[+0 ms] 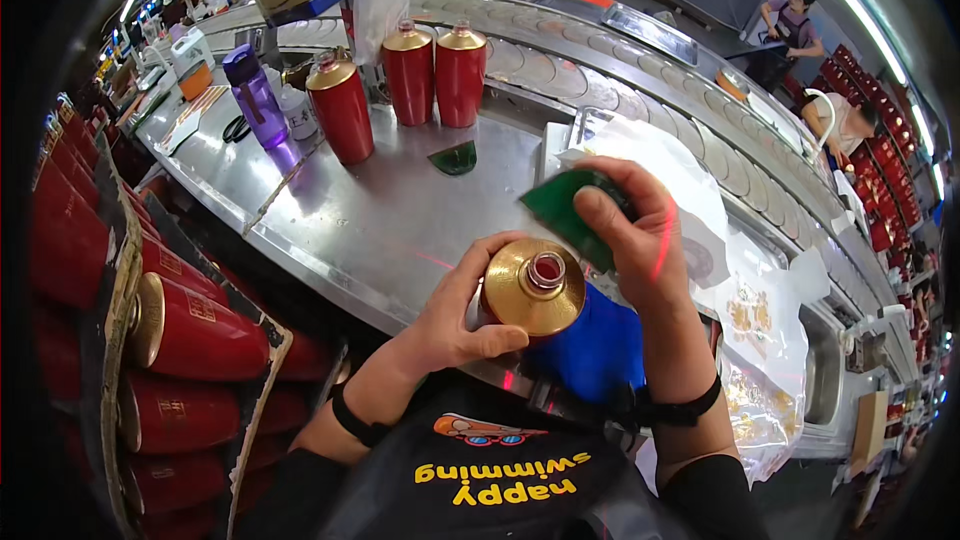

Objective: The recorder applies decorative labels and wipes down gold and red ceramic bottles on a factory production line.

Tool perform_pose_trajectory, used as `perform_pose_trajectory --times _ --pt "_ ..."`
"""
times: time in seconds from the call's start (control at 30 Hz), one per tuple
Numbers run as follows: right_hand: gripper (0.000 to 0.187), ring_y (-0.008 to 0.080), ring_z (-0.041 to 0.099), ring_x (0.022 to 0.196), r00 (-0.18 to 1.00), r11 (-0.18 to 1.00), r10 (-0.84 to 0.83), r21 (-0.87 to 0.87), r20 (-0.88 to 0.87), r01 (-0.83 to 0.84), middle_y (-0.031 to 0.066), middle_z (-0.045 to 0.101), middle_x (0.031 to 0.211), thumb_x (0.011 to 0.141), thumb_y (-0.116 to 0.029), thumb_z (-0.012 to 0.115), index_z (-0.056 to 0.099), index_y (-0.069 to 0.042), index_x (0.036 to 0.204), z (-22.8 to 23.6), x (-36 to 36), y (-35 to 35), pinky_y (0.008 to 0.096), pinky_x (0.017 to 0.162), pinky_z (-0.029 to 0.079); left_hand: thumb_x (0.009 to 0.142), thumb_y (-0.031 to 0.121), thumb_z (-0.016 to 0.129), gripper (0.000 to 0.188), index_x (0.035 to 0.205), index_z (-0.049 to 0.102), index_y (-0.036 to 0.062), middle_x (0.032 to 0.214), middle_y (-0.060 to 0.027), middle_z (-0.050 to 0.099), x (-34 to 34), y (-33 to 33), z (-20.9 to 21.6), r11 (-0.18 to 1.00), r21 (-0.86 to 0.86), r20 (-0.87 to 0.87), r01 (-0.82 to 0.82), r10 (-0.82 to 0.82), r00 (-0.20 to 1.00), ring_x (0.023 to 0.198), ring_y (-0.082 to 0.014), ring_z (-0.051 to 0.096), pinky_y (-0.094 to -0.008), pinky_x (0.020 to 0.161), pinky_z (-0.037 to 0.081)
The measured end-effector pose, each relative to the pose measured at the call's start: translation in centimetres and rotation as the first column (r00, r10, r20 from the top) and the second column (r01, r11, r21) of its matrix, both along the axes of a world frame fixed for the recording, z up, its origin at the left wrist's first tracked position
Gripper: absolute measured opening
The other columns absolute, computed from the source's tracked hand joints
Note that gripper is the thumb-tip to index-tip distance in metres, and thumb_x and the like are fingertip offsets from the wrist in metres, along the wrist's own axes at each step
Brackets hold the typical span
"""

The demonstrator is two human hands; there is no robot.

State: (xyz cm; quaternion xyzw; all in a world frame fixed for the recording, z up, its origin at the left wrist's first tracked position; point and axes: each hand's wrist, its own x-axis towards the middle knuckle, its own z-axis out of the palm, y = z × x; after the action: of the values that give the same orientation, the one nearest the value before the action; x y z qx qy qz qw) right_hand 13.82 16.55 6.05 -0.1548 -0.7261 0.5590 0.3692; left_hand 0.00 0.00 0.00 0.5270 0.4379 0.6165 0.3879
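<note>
My left hand is wrapped round a bottle with a gold shoulder and a bare, uncapped glass neck, its mouth tipped up toward me. Pinched between the thumb and fingers of my right hand is a flat green scraper-like piece, just above and to the right of the bottle, not visibly touching it. A similar dark green piece lies on the metal table. Beyond it stand several red bottles with gold shoulders, among them one on the left and one on the right.
A purple drinking bottle and black-handled scissors are at the table's left. White backing sheets with gold stickers lie to the right. A conveyor runs behind. Red bottles fill a carton at my left; co-workers are far right.
</note>
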Motion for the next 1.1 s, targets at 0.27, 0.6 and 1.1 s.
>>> perform_pose_trajectory --times 0.27,0.6,1.1 --pt "0.024 0.0092 0.062 0.087 0.989 0.994 -0.052 0.102 0.138 0.038 0.0057 0.070 0.093 0.089 -0.012 0.073 0.068 0.000 0.109 -0.6 -1.4 -1.5 0.0266 0.080 0.052 0.079 0.035 0.082 0.085 0.140 0.036 -0.0009 0.130 -0.0151 0.054 0.8 -1.5 0.6 0.990 -0.093 0.061 -0.102 0.107 0.992 0.120 -0.0206 0.055 -0.0343 0.103 0.043" --pt "0.023 0.0116 0.065 0.083 0.995 0.988 -0.042 0.154 0.088 0.028 0.0069 0.071 0.088 0.089 -0.013 0.073 0.069 0.000 0.107 0.0 -1.1 0.5 0.0287 0.077 0.053 0.077 0.035 0.081 0.089 0.145 0.036 -0.0010 0.134 -0.0124 0.052 0.6 0.5 0.2 0.991 -0.075 0.264 0.113 -0.090 0.960 0.126 -0.0206 0.052 -0.0352 0.109 0.039" --pt "0.024 0.0079 0.063 0.079 0.975 0.912 -0.064 0.408 0.212 -0.029 0.0044 0.071 0.085 0.088 -0.012 0.075 0.070 -0.001 0.108 0.7 -2.2 1.5 0.0272 0.074 0.053 0.076 0.035 0.085 0.088 0.141 0.036 -0.0003 0.130 -0.0134 0.053 1.1 0.8 0.5 0.996 -0.085 0.231 0.018 0.002 0.973 0.122 -0.0208 0.054 -0.0342 0.105 0.042"
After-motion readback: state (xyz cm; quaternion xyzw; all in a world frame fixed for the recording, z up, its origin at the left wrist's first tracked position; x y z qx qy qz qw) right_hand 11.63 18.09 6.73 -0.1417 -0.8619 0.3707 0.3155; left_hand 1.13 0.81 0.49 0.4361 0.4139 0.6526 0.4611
